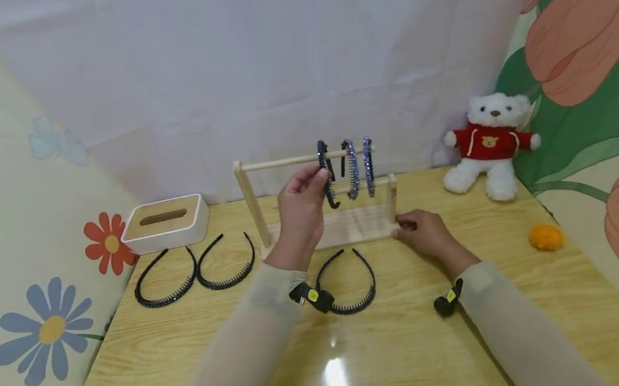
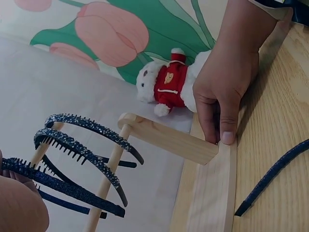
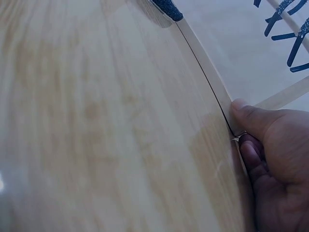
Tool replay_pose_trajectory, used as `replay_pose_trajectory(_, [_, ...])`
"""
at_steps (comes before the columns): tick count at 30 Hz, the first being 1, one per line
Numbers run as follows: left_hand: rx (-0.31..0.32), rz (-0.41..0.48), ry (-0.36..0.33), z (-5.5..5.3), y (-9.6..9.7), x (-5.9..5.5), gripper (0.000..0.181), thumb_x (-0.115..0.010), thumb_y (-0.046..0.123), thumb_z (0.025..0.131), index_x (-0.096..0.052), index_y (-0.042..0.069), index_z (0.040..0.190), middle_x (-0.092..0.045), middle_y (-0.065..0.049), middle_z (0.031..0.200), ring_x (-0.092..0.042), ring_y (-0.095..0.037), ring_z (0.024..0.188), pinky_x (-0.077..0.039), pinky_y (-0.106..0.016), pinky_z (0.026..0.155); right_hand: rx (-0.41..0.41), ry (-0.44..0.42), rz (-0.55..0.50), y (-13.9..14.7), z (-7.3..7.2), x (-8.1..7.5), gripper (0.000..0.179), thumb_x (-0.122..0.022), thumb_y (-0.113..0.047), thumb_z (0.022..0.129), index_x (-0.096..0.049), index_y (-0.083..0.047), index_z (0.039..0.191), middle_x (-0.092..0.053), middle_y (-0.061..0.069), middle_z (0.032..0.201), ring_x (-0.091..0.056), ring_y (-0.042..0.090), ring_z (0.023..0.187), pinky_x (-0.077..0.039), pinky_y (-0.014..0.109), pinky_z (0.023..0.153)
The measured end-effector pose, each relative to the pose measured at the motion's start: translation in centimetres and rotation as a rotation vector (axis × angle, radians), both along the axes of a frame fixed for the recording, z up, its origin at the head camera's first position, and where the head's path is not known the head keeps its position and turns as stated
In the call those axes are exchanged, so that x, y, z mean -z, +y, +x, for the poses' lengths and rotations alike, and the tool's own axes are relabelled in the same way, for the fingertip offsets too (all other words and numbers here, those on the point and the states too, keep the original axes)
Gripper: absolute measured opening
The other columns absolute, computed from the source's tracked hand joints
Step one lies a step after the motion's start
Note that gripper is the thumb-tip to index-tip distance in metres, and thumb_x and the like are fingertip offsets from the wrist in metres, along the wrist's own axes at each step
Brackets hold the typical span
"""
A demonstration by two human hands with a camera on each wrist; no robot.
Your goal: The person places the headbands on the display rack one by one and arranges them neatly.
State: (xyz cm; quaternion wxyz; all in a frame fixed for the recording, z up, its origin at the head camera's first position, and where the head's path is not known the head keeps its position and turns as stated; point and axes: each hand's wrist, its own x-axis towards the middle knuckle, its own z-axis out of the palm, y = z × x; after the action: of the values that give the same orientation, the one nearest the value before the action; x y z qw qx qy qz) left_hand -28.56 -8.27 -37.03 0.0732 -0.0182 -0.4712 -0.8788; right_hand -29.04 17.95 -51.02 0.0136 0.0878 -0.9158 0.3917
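Note:
My left hand [image 1: 301, 213] pinches a dark toothed headband [image 1: 321, 153] between thumb and fingers; the headband hangs over the top bar of a wooden rack [image 1: 348, 227]. Just right of it, a silvery-blue glitter headband [image 1: 352, 169] and another glitter headband [image 1: 369, 167] hang on the same rack. With thumb on top and fingers curled at the corner, my right hand [image 1: 427, 233] grips the right end of the rack's base. The left wrist view shows the dark headband [image 2: 67, 186] across both bars, only part of the left hand being visible there.
One black headband [image 1: 354, 308] lies on the table in front of the rack. Two more, a left headband [image 1: 164, 302] and its neighbour [image 1: 228, 284], lie near a white tissue box [image 1: 168, 238]. A teddy bear [image 1: 490, 147] and an orange fluffy ball [image 1: 546, 236] are at right.

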Motion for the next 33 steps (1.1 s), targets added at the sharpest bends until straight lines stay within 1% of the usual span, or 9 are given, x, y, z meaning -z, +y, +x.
replay_pose_trajectory(5, [-0.005, 0.001, -0.003, -0.3, 0.5, 0.2, 0.025, -0.074, -0.009, 0.098, -0.079, 0.016, 0.093, -0.076, 0.002, 0.094, -0.075, -0.01, 0.09, -0.064, -0.022, 0.09, 0.002, 0.002, -0.005, 0.0, -0.1, 0.1, 0.045, -0.079, -0.024, 0.103, -0.071, 0.0, 0.141, -0.074, 0.021, 0.126, -0.074, 0.035, 0.111, -0.062, 0.052, 0.099])
replay_pose_trajectory(12, [-0.018, 0.006, -0.023, -0.7, 0.9, 0.6, 0.027, -0.075, -0.009, 0.098, -0.079, 0.016, 0.091, -0.074, 0.003, 0.093, -0.072, -0.009, 0.089, -0.063, -0.022, 0.09, 0.004, 0.005, -0.015, 0.1, 0.0, 0.2, 0.045, -0.079, -0.023, 0.102, -0.072, 0.0, 0.14, -0.075, 0.021, 0.125, -0.073, 0.035, 0.111, -0.062, 0.052, 0.099])
replay_pose_trajectory(19, [-0.014, -0.032, -0.036, -1.1, 0.9, 0.5, 0.023, -0.076, -0.006, 0.098, -0.078, 0.017, 0.093, -0.076, 0.003, 0.095, -0.073, -0.01, 0.092, -0.063, -0.023, 0.095, 0.004, 0.006, -0.011, 0.0, -0.3, 0.3, 0.045, -0.08, -0.023, 0.102, -0.071, 0.0, 0.14, -0.075, 0.021, 0.126, -0.073, 0.034, 0.112, -0.061, 0.052, 0.1])
replay_pose_trajectory(22, [-0.014, -0.044, -0.031, -1.2, 0.9, 0.5, 0.023, -0.077, -0.005, 0.098, -0.078, 0.017, 0.093, -0.076, 0.003, 0.096, -0.073, -0.01, 0.093, -0.063, -0.024, 0.096, 0.002, 0.001, -0.012, -0.1, -0.5, 0.2, 0.046, -0.08, -0.025, 0.102, -0.071, -0.001, 0.14, -0.074, 0.021, 0.127, -0.072, 0.035, 0.114, -0.06, 0.052, 0.102])
replay_pose_trajectory(24, [-0.014, -0.05, -0.026, -1.3, 0.8, 0.5, 0.023, -0.076, -0.005, 0.099, -0.078, 0.017, 0.094, -0.076, 0.003, 0.096, -0.073, -0.01, 0.093, -0.062, -0.026, 0.099, 0.001, -0.004, -0.015, -0.2, -0.5, 0.2, 0.046, -0.08, -0.025, 0.102, -0.071, -0.002, 0.141, -0.074, 0.021, 0.129, -0.072, 0.036, 0.115, -0.06, 0.053, 0.103])
replay_pose_trajectory(28, [-0.009, -0.045, -0.021, -1.4, 0.8, 0.6, 0.023, -0.076, -0.006, 0.099, -0.078, 0.017, 0.094, -0.075, 0.004, 0.095, -0.072, -0.01, 0.094, -0.058, -0.037, 0.112, 0.005, -0.007, -0.021, -0.2, -0.5, 0.1, 0.047, -0.079, -0.025, 0.103, -0.07, -0.001, 0.142, -0.074, 0.021, 0.129, -0.073, 0.036, 0.115, -0.061, 0.052, 0.102])
replay_pose_trajectory(30, [-0.003, -0.042, -0.025, -1.4, 0.8, 0.7, 0.023, -0.075, -0.006, 0.099, -0.078, 0.017, 0.094, -0.075, 0.004, 0.096, -0.072, -0.01, 0.094, -0.057, -0.039, 0.115, 0.008, -0.007, -0.023, -0.2, -0.5, 0.2, 0.046, -0.08, -0.024, 0.103, -0.071, -0.001, 0.141, -0.074, 0.021, 0.128, -0.073, 0.035, 0.114, -0.061, 0.052, 0.102])
replay_pose_trajectory(33, [0.002, -0.035, -0.033, -1.5, 0.8, 0.8, 0.022, -0.075, -0.006, 0.099, -0.078, 0.015, 0.096, -0.075, 0.003, 0.096, -0.073, -0.01, 0.094, -0.059, -0.034, 0.11, 0.012, -0.006, -0.021, 0.0, -0.5, 0.3, 0.046, -0.08, -0.023, 0.102, -0.071, -0.001, 0.141, -0.074, 0.021, 0.128, -0.073, 0.035, 0.114, -0.061, 0.052, 0.101])
